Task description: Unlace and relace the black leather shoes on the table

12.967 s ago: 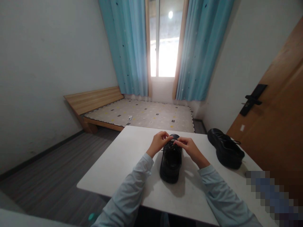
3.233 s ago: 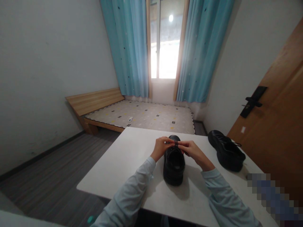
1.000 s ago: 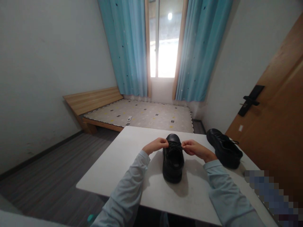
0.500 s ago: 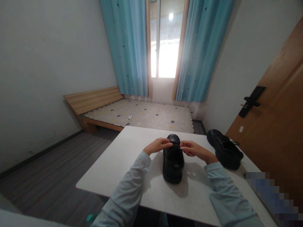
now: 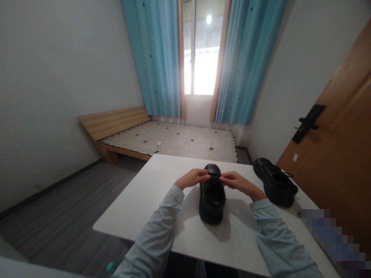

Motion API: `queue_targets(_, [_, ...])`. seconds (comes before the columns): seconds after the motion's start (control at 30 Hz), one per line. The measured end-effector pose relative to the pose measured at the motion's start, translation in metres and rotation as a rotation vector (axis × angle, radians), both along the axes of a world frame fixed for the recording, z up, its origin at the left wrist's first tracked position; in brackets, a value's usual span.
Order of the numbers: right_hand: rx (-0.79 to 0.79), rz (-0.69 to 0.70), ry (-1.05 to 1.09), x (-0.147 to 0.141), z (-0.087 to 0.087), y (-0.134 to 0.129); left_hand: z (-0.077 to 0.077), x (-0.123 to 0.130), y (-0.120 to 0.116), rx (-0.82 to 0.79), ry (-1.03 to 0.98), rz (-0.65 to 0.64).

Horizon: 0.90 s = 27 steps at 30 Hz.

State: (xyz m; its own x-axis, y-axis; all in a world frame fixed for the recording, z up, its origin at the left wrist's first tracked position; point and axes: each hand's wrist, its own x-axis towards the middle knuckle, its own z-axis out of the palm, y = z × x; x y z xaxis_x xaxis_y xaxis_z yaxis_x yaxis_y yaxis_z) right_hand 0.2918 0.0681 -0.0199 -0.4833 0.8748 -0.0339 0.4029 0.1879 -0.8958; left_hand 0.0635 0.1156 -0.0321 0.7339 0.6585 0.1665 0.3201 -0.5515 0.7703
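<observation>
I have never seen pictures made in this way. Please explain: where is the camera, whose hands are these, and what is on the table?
There is no machine: one person works bare-handed. The single camera is worn on the head, looking forward and down. On the white table stands a black shoe, its toe pointing away. The left hand and right hand have their fingertips at its laces; whether they grip one is too small to tell. A second black shoe stands to the right.
</observation>
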Motion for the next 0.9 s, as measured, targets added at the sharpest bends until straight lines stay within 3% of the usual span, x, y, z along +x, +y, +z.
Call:
queue_targets(0.4, [-0.037, 0.016, 0.055, 0.007, -0.006, -0.002, -0.011, -0.007, 0.008, -0.254, -0.048, -0.149])
queue_targets(0.9, [-0.1, 0.003, 0.027, 0.017, -0.019, 0.003, -0.011, -0.012, 0.008, -0.299, -0.013, -0.163])
